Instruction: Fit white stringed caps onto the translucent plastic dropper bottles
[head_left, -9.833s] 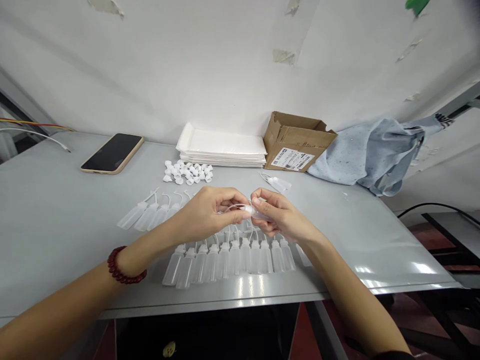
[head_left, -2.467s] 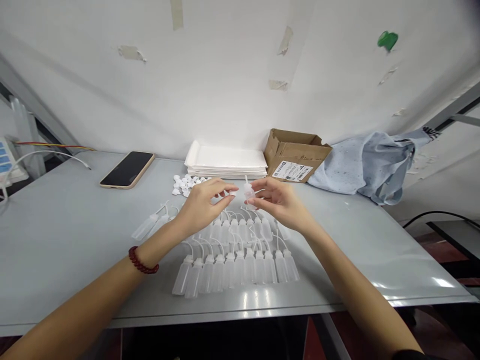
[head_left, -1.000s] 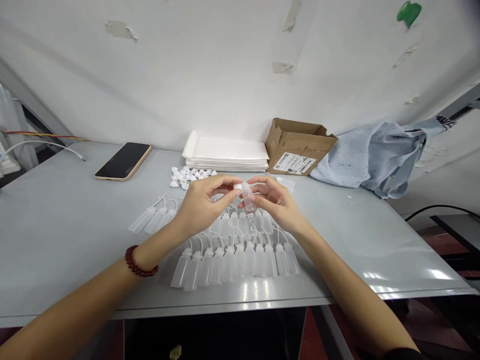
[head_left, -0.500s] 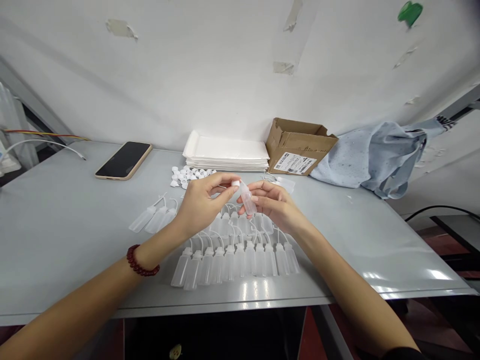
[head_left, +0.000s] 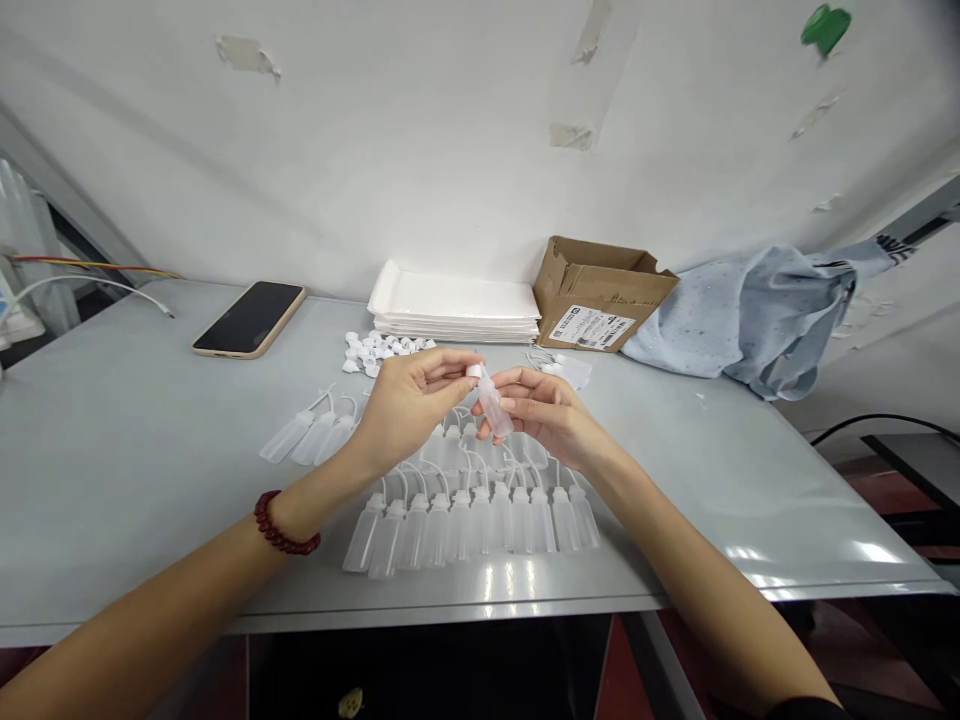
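Observation:
My right hand (head_left: 546, 415) is closed round a small clear plastic bottle (head_left: 495, 408), tilted with its neck up and to the left. My left hand (head_left: 409, 405) pinches the white cap (head_left: 473, 371) at the bottle's top. Both hands hover above rows of capped squeeze bottles (head_left: 472, 520) lying side by side on the grey table (head_left: 112, 470). A few more bottles (head_left: 307, 438) lie to the left, and a pile of loose white caps (head_left: 382, 352) lies just behind my hands.
A phone (head_left: 249, 319) lies face up at the back left. A stack of white padded envelopes (head_left: 454, 310), an open cardboard box (head_left: 600, 293) and a blue cloth (head_left: 757, 315) line the wall. Cables (head_left: 90, 285) run off at far left.
The bottle has tilted from nearly upright to slanted and dropped slightly. My left fingers have stayed on the cap at its top.

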